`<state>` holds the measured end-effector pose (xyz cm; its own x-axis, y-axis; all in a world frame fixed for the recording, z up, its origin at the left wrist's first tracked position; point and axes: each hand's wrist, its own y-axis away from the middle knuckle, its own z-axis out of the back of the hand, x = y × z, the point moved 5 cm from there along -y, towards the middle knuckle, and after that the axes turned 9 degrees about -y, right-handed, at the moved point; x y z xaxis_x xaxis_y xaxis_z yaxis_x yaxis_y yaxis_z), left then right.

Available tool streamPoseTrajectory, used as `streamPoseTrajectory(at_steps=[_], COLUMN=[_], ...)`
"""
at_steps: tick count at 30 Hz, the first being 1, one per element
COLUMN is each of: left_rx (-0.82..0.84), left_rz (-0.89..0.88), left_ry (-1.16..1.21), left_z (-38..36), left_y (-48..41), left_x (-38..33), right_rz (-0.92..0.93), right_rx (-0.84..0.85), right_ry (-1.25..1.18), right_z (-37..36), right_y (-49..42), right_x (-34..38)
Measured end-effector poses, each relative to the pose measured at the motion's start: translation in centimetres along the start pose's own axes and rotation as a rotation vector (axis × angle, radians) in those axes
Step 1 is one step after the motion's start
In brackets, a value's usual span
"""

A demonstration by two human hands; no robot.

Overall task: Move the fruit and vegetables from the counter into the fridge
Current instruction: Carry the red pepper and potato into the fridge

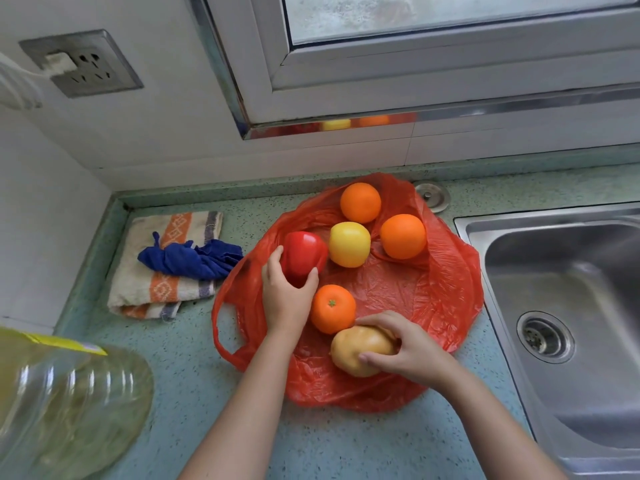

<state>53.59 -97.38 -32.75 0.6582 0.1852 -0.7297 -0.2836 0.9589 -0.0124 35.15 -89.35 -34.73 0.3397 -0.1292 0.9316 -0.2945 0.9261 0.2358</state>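
At the upper left of your frame sits a grey square wall socket with a white plug pushed into it. Across the top right runs a white-framed frosted window. Left of centre, on the speckled green stone counter, you have a folded beige towel with orange and grey stripes, and a crumpled dark blue cloth lies on top of it. The lower left corner shows a clear plastic bottle of yellowish oil, blurred. On the right you see a stainless steel sink with a round drain, and a round metal cap just beyond its far corner.
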Motion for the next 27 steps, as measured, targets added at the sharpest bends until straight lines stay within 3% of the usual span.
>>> streamPoseTrajectory(at_steps=[7,14,23,27], left_rx=[0.020,0.089,0.288,0.414], left_rz=[-0.079,-0.209,-0.322,-0.398], left_ry=[0.110,0.279,0.450,0.542], left_z=[2.5,5.3,7.2,7.6], left_y=[4.0,9.1,15.4,18.3], left_x=[-1.6,-5.0,-7.5,-9.0], right_rz=[0.068,0.163,0.189,0.187], right_rx=[-0.121,-0.357,-0.608,-0.795], right_ry=[-0.009,0.009,0.059,0.016], right_z=[1.5,3.7,3.4,2.7], right_y=[2.3,7.3,16.6,22.4], right_x=[2.2,4.5,7.0,8.1])
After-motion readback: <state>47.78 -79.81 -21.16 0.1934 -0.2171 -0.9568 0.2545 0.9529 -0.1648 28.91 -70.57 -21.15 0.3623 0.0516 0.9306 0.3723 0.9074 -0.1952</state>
